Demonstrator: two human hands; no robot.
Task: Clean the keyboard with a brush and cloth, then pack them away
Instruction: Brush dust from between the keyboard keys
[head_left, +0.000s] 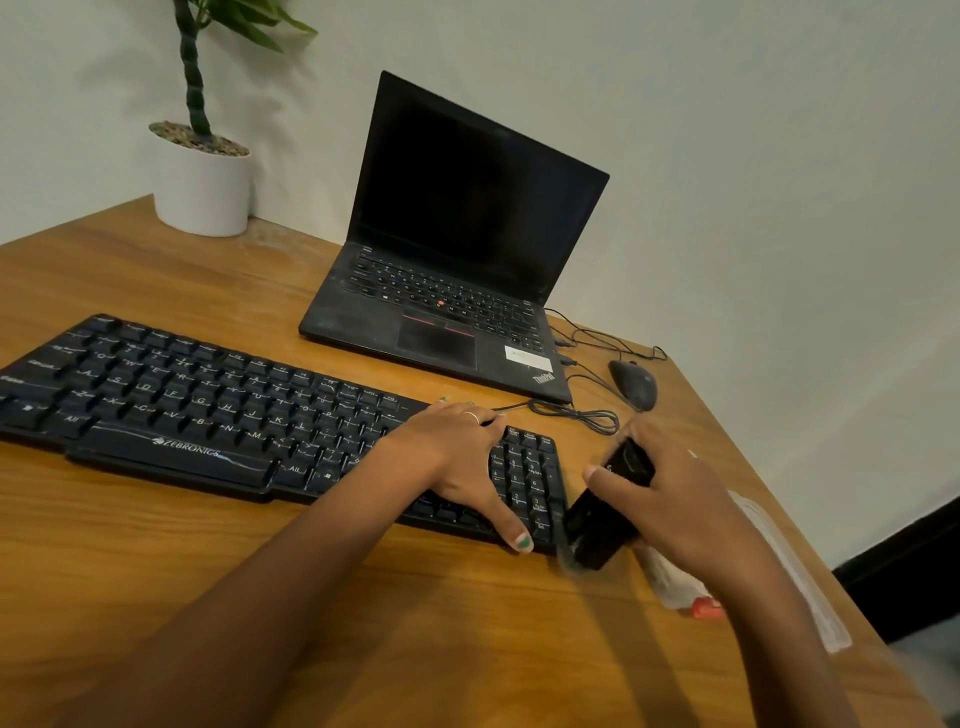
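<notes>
1. Black full-size plastic keyboard (234, 410) lies flat on the brown wood-grain desk (363, 597), angled across it, near the front edge. Probable reason: within easy reach of both arms.
2. Left hand (462, 457) lies flat on the keyboard's right portion, fingers straight and spread, thumb reaching to the front edge. It holds nothing. Judged purpose: pinning the board so it does not slide under the strokes.
3. Right hand (670, 499) grips a black block-shaped brush (608, 514), fingers and thumb wrapped round its body. The brush is tilted, lower end down at the keyboard's right front corner, just beside the numeric pad. Pale bristles seem to show at that end; blurred, not certain.
4. Judgement: brushing step in hand, working the right edge. Whether the rest of the keys are done cannot be told.
5. A clear plastic pouch with an orange-red end (685, 592) lies on the desk partly under the right wrist, close by, presumably the packing for later. The cloth is not identifiable.
6. Behind: open black laptop (457, 270), screen dark; dark corded mouse (634, 384); loose black cable (576, 413); white potted plant (202, 182) at the far corner. All well apart from the brush.
</notes>
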